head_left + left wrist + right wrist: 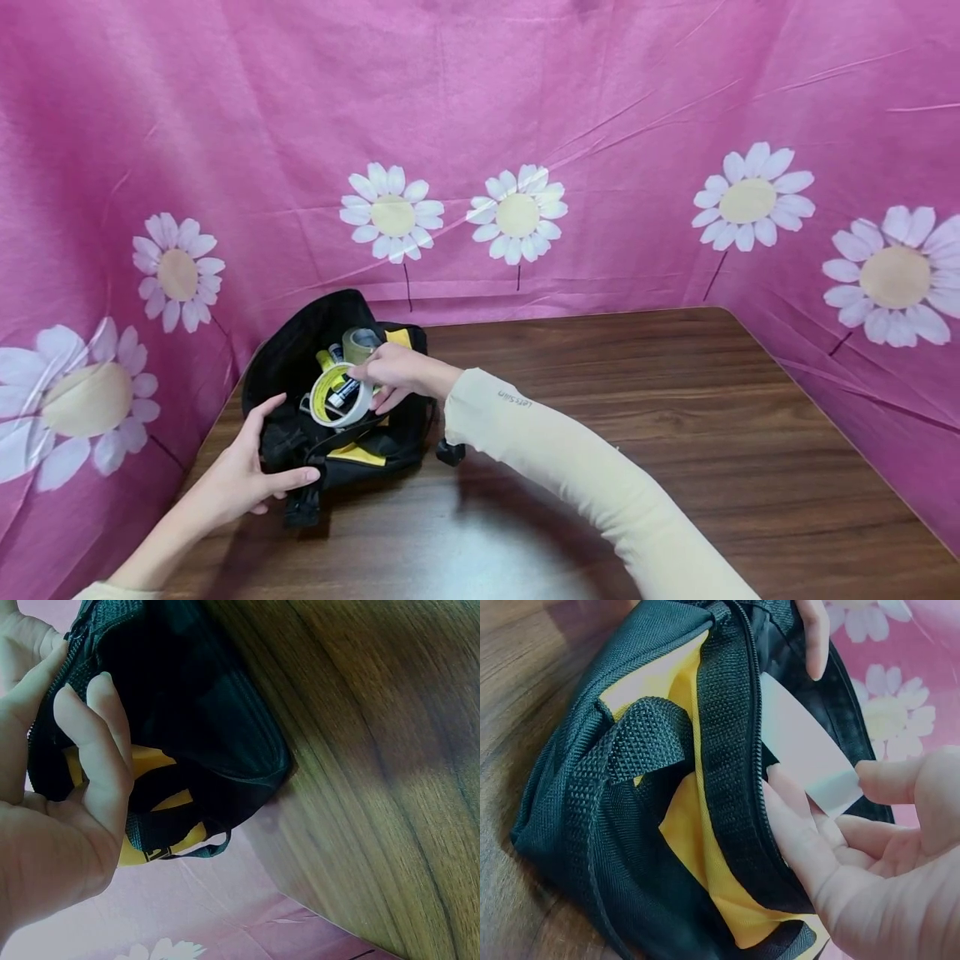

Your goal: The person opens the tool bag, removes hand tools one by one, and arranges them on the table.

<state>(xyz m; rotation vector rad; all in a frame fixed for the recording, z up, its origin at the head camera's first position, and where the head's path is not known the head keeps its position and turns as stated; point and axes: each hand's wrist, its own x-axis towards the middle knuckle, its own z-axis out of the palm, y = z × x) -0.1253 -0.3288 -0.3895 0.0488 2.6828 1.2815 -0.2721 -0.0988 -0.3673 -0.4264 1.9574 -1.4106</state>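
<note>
A black and yellow tool bag [300,333] sits unzipped at the table's left side. In it, my right hand [393,371] pinches a roll of white tape [362,406] with a yellow inner ring; the right wrist view shows the tape [806,742] between thumb and fingers at the zipped rim. My left hand [243,467] holds the bag's near left edge, its thumb on the outside and a finger over the rim. Behind the white roll lie a clear brownish tape roll [360,343] and a marker-like stick [343,392]. The bag's bottom is hidden.
The bag stands on a brown wood-grain table [637,400]. A black buckle [450,452] lies at the bag's right, and a strap end [302,507] hangs at its front. A pink flowered cloth [465,100] encloses the table's back and sides.
</note>
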